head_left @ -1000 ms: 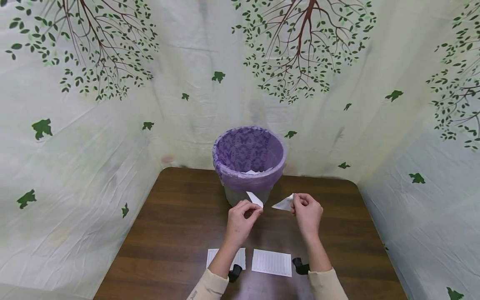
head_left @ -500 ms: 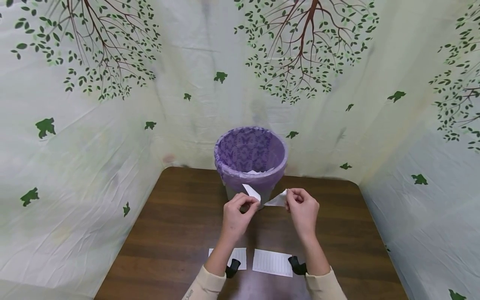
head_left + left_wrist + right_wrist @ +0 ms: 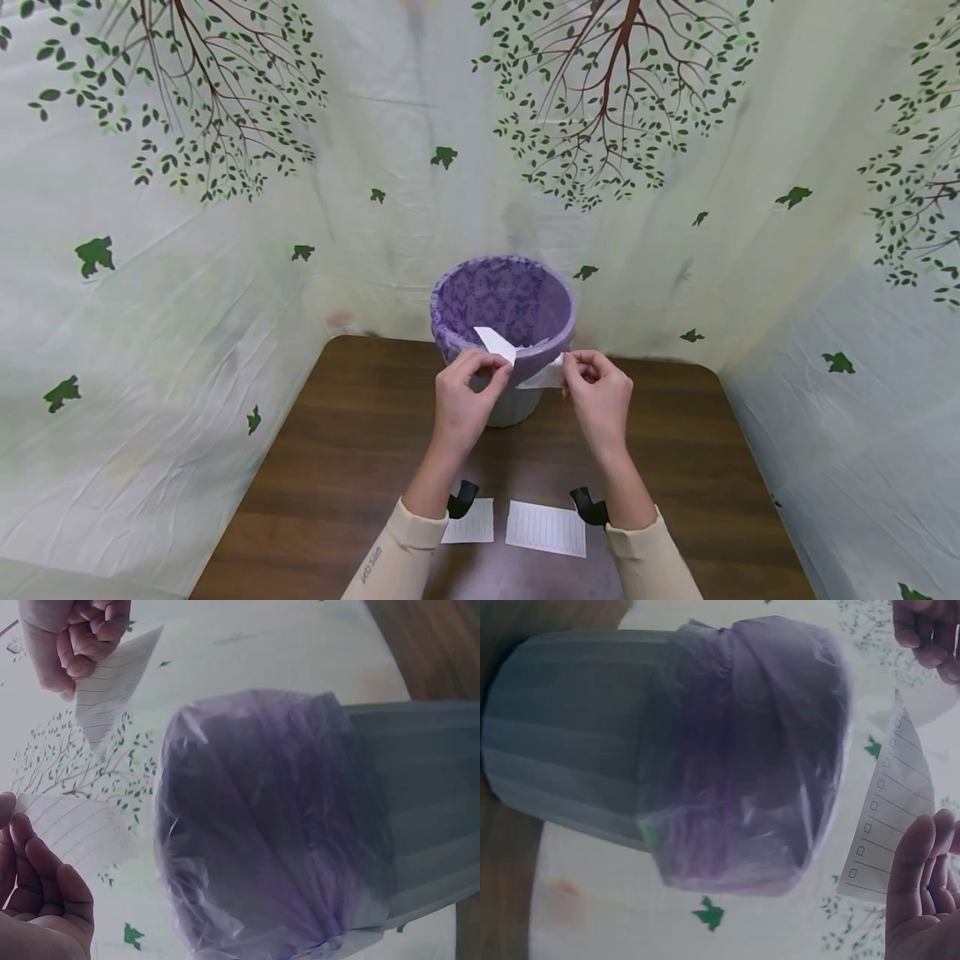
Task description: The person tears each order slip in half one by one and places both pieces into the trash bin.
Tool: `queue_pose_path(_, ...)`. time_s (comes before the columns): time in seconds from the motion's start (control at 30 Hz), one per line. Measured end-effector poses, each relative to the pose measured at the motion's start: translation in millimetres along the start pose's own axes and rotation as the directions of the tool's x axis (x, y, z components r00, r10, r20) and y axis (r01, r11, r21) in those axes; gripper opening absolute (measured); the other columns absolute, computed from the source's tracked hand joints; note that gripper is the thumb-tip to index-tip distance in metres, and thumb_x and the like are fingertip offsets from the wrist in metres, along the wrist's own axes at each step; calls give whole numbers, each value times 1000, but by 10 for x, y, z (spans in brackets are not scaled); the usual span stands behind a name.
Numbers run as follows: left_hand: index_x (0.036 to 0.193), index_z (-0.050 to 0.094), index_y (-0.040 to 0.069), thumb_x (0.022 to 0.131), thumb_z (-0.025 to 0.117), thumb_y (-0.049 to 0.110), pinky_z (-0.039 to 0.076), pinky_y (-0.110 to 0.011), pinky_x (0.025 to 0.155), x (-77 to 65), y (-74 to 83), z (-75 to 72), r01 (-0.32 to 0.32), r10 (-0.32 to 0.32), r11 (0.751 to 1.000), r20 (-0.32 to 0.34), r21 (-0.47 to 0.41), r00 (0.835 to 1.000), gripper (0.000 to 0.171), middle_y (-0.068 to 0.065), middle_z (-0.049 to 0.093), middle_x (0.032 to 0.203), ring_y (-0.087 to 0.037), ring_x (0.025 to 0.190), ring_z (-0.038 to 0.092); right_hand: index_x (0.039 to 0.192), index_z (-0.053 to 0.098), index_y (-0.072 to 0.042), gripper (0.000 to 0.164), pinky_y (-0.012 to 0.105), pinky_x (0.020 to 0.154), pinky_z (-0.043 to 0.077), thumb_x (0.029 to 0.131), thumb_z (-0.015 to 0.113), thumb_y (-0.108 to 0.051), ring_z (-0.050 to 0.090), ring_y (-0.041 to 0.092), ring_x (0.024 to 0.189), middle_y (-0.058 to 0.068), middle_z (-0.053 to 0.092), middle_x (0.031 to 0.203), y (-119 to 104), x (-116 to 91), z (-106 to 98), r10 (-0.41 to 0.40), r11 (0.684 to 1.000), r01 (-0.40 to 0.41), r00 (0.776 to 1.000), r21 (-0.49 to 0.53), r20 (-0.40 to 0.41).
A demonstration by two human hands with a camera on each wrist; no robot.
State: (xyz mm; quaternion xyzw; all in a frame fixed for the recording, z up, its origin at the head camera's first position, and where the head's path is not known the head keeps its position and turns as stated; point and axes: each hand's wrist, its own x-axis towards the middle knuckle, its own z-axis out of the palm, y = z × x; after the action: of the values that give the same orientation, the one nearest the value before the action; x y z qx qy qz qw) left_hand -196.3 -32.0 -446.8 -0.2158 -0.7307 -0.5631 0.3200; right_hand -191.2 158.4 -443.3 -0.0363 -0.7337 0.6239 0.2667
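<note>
My left hand [image 3: 463, 404] pinches a torn piece of white paper [image 3: 496, 344] between thumb and fingertips, just over the front rim of the bin. In the left wrist view its lines [image 3: 71, 829] are visible. To the right, my right hand [image 3: 604, 404] grips a second scrap [image 3: 545, 377], roughly triangular; the right wrist view shows ruled lines and small checkboxes on this scrap [image 3: 885, 814]. The two scraps are apart. Behind them stands a grey bin [image 3: 516, 408] with a purple patterned liner [image 3: 498, 296] folded over its rim. White paper bits lie inside it.
Two lined sheets, a left one [image 3: 472, 522] and a right one [image 3: 546, 528], lie side by side on the brown wooden table [image 3: 360, 433], near my forearms. A pale cloth [image 3: 375, 283] printed with trees and leaves hangs behind and at both sides.
Both hands have moved forward and a little left, bringing the scraps up to the bin's front rim. Each hand keeps its hold, and the sheets on the table stay put.
</note>
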Motion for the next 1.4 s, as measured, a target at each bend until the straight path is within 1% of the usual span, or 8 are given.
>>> queue_pose_path(0.1, 90, 78, 9, 92, 82, 6, 59, -34, 72, 89, -27, -14, -2, 2, 1000, -16, -6, 1000, 5, -4, 75, 86, -18, 79, 67, 90, 76, -1, 14, 18, 46, 47, 96, 78, -14, 57, 11, 48, 9, 65, 65, -65, 46, 40, -14, 1000, 13, 1000, 17, 6)
queue_pose_path(0.2, 91, 78, 10, 93, 81, 6, 57, -35, 72, 168, -70, -24, 23, -23, 1000, -27, -3, 999, 5, -4, 75, 86, -17, 78, 65, 90, 76, -1, 13, 18, 46, 47, 96, 78, -13, 58, 11, 48, 7, 66, 65, -105, 96, 88, -33, 999, 32, 999, 37, 10)
queue_pose_path(0.43, 92, 78, 6, 95, 80, 12, 51, -26, 70, 317, -178, -49, 118, -118, 993, -36, 10, 992, 6, -7, 74, 85, -15, 76, 61, 91, 75, -1, 15, 23, 51, 53, 99, 74, -14, 61, 11, 52, 12, 67, 67, -158, 225, 227, -95, 995, 93, 995, 46, 44)
queue_pose_path(0.7, 94, 79, 6, 94, 79, 12, 46, -19, 68, 477, -280, -42, 183, -183, 983, -49, 15, 982, 6, -9, 73, 85, -15, 77, 61, 92, 74, -3, 15, 21, 49, 50, 99, 73, -16, 60, 9, 52, 0, 66, 67, -112, 463, 403, -71, 997, 69, 996, 26, 56)
queue_pose_path(0.87, 95, 79, 7, 94, 79, 13, 46, -19, 70, 568, -337, -25, 232, -229, 972, -55, 47, 972, 6, -9, 74, 87, -16, 80, 63, 93, 75, -2, 15, 20, 48, 49, 99, 73, -16, 62, 7, 52, 7, 70, 70, -52, 596, 508, -81, 996, 82, 996, -21, 44)
queue_pose_path(1.03, 95, 80, 6, 94, 79, 12, 48, -20, 72, 585, -415, 13, 279, -275, 956, -48, 96, 960, 6, -10, 75, 87, -19, 80, 65, 93, 76, -3, 15, 20, 48, 49, 98, 72, -16, 61, 9, 51, 12, 72, 71, 9, 634, 541, -73, 993, 77, 996, -88, 48)
queue_pose_path(1.2, 95, 79, 6, 94, 80, 12, 49, -20, 73, 575, -474, 32, 271, -271, 953, -23, 133, 962, 7, -10, 75, 88, -21, 81, 66, 93, 77, -3, 16, 20, 49, 47, 98, 71, -17, 58, 9, 50, 10, 71, 70, 73, 649, 552, -62, 985, 73, 995, -155, 74)
queue_pose_path(1.4, 97, 79, 6, 96, 78, 13, 50, -21, 74, 593, -474, 45, 254, -258, 955, 9, 150, 966, 7, -10, 74, 88, -20, 80, 65, 97, 80, -3, 17, 20, 51, 45, 97, 70, -17, 55, 8, 51, 11, 73, 70, 96, 665, 552, -86, 974, 103, 992, -200, 92)
